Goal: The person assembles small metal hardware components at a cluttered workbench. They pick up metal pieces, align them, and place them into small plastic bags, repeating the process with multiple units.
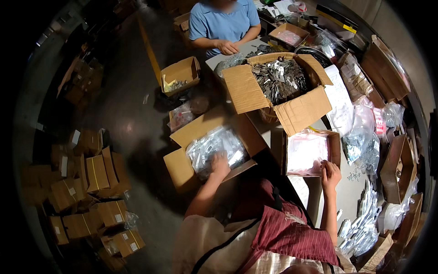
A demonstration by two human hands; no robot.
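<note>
My left hand (220, 164) reaches into an open cardboard box (177, 168) and rests on a heap of small clear plastic packets (214, 142) with grey contents. Its fingertips are blurred and partly lost among the packets. To the right, my right hand (330, 174) is at the near right corner of a shallow cardboard box (335, 148) on the table. A stack of clear, pink-tinted plastic bags (306, 153) lies in that box. The right fingers are curled together at the edge of the stack; what they pinch is too small to make out.
A large open box (248, 89) of dark metal parts (283, 80) stands on the table (353, 194). Silvery long packets (362, 223) lie at the near right. Across the table is a person in a blue shirt (223, 23). Stacked cartons (98, 173) stand on the left floor.
</note>
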